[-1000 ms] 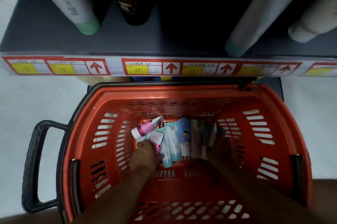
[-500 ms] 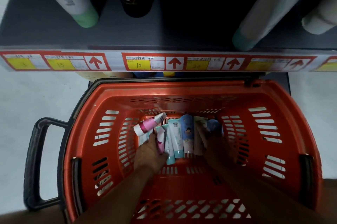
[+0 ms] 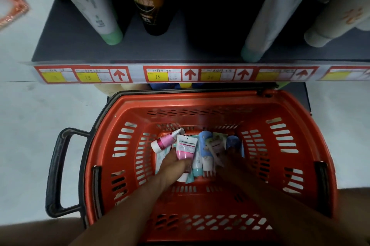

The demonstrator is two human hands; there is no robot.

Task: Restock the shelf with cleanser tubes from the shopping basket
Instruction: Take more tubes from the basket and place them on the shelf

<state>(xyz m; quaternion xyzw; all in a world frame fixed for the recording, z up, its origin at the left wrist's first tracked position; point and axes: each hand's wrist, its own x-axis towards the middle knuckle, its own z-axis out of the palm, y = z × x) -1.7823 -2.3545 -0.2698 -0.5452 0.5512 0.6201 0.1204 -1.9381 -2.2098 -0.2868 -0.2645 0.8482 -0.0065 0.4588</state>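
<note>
An orange shopping basket [image 3: 280, 145] stands on the floor below the dark shelf [image 3: 180, 49]. Several cleanser tubes lie at its far bottom. My left hand [image 3: 174, 167] is closed around a white-and-pink tube [image 3: 186, 146], lifted a little above the pile. Another pink-capped tube [image 3: 164, 142] lies to its left, a blue tube [image 3: 206, 145] to its right. My right hand [image 3: 233, 157] is in shadow over the right tubes, fingers on a pale green-white tube [image 3: 215, 142]; whether it grips it is unclear.
Tall tubes and bottles stand on the shelf: a white one with a green cap [image 3: 111, 34], a black one [image 3: 152, 5], pale ones at right [image 3: 258, 45]. A price strip with red arrows [image 3: 190, 74] edges the shelf. The basket's black handle [image 3: 58, 165] sticks out left.
My left hand has closed on the white-and-pink tube and raised it from the pile. My right hand has slid further onto the tubes at the right. The view tilted slightly.
</note>
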